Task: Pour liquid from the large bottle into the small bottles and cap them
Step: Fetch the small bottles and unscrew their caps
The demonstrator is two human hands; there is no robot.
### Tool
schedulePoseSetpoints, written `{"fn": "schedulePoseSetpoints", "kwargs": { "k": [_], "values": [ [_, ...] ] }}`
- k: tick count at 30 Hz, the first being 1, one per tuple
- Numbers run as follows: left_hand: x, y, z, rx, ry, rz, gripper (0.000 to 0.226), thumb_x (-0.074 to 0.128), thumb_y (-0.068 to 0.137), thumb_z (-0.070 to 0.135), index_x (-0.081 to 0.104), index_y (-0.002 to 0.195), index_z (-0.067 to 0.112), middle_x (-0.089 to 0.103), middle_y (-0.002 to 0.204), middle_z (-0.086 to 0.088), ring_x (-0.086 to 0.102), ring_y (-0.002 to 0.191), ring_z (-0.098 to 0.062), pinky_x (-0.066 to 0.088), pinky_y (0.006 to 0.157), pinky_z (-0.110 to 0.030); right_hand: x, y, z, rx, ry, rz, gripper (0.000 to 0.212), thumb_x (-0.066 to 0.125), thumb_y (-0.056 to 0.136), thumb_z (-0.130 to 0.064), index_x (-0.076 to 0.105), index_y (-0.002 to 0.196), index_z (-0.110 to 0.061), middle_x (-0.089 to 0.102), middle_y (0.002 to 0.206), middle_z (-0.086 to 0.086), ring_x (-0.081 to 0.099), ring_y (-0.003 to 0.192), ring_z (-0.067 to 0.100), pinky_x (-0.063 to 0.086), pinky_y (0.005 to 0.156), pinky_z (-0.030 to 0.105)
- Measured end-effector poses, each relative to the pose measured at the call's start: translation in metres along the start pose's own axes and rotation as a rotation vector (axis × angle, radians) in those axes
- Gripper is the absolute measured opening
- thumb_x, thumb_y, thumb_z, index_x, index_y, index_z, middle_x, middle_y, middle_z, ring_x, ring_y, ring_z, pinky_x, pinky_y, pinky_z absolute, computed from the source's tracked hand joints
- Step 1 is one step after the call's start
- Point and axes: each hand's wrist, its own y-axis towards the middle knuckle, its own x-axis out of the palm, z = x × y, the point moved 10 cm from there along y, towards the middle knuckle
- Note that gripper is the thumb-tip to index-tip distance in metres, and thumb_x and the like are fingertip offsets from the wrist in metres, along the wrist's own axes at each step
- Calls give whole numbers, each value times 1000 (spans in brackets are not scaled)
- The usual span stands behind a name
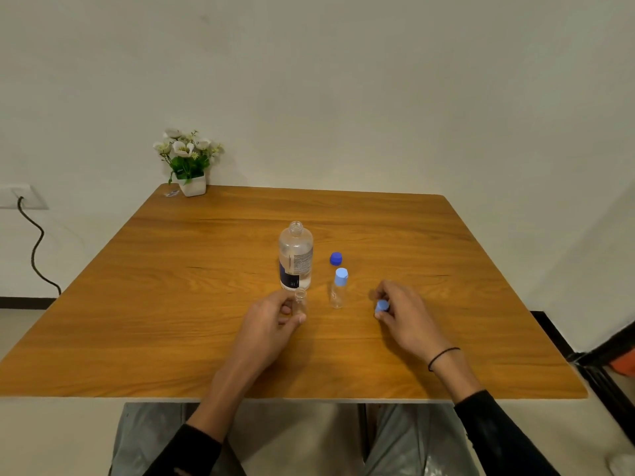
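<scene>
The large clear bottle (pixel 296 256) stands upright and uncapped near the middle of the wooden table (pixel 171 338). Its dark blue cap (pixel 336 259) lies to its right. A small clear bottle (pixel 339 288) with a light blue cap on stands just in front of that cap. My left hand (pixel 275 319) grips a second small bottle (pixel 300 301), upright and open-mouthed, in front of the large bottle. My right hand (pixel 400 309) pinches a light blue cap (pixel 381 306) at table level, to the right of the capped small bottle.
A white pot of white flowers (pixel 189 163) stands at the table's far left corner, with a small wrapper (pixel 171 193) beside it. A black cable (pixel 36 249) hangs from a wall socket on the left. A plain wall is behind the table.
</scene>
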Motion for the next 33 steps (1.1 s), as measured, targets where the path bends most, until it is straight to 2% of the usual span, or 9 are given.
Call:
{"fn": "schedulePoseSetpoints", "kwargs": {
  "k": [5, 8, 11, 14, 21, 24, 26, 29, 33],
  "values": [
    [7, -1, -11, -48, -83, -14, 57, 83, 90, 25, 62, 143, 19, 59, 107, 19, 66, 100, -1, 53, 75, -7, -2, 1, -3, 6, -29, -62, 51, 77, 92, -22, 49, 134, -26, 52, 132, -4, 51, 121, 15, 44, 91, 27],
    [-2, -7, -8, -41, -104, 58, 82, 90, 80, 35, 52, 151, 23, 60, 125, 9, 64, 105, -5, 58, 84, -18, -22, -1, -18, -47, -79, 40, 54, 75, 94, -32, 47, 139, -25, 49, 140, -4, 51, 127, 16, 48, 91, 28],
    [-30, -21, 15, 73, -49, 271, 74, 90, 78, 43, 60, 142, 22, 61, 121, 7, 63, 94, -3, 63, 75, -24, -46, -4, -55, -183, -37, 181, 41, 67, 98, -38, 51, 134, -26, 54, 127, -8, 54, 114, 11, 55, 84, 33],
    [-42, -35, 46, 231, -57, 396, 56, 91, 79, 30, 68, 129, 18, 64, 110, 6, 65, 80, -5, 60, 64, -18, -46, 3, -91, -268, -64, 182, 38, 61, 101, -42, 52, 134, -27, 56, 125, -9, 56, 104, 10, 52, 80, 31],
    [0, -31, 61, 193, -124, 246, 56, 86, 86, 26, 65, 138, 18, 71, 114, 4, 69, 80, -1, 63, 69, -19, -18, 30, -110, -285, -273, 47, 16, 60, 103, -29, 59, 116, -19, 59, 107, 2, 60, 92, 26, 43, 68, 36],
    [13, -26, 63, 171, -83, 207, 66, 82, 90, 34, 57, 149, 22, 67, 126, 9, 69, 76, 2, 64, 74, -26, -29, 24, -102, -305, -176, 76, 9, 66, 99, -24, 60, 105, -22, 60, 100, -3, 60, 89, 22, 52, 74, 41],
    [18, -24, 68, 160, -61, 192, 74, 78, 91, 44, 48, 156, 25, 59, 129, 16, 68, 73, 1, 63, 80, -31, -42, 18, -98, -317, -91, 98, 12, 73, 95, -24, 62, 101, -24, 61, 93, -9, 58, 84, 14, 49, 72, 34],
    [25, -16, 76, 144, -68, 174, 70, 72, 92, 55, 51, 153, 30, 63, 115, 20, 69, 73, -2, 59, 90, -39, -60, 6, -100, -321, 68, 85, 11, 77, 92, -23, 68, 97, -22, 65, 86, -10, 60, 78, 9, 49, 68, 26],
    [30, -11, 79, 150, -185, 166, 47, 58, 93, 71, 69, 121, 35, 73, 75, 9, 70, 64, -7, 60, 68, -46, -66, -7, -105, -349, 170, 38, 10, 77, 92, -16, 68, 92, -20, 67, 85, -9, 63, 78, 11, 51, 67, 23]
  ]
}}
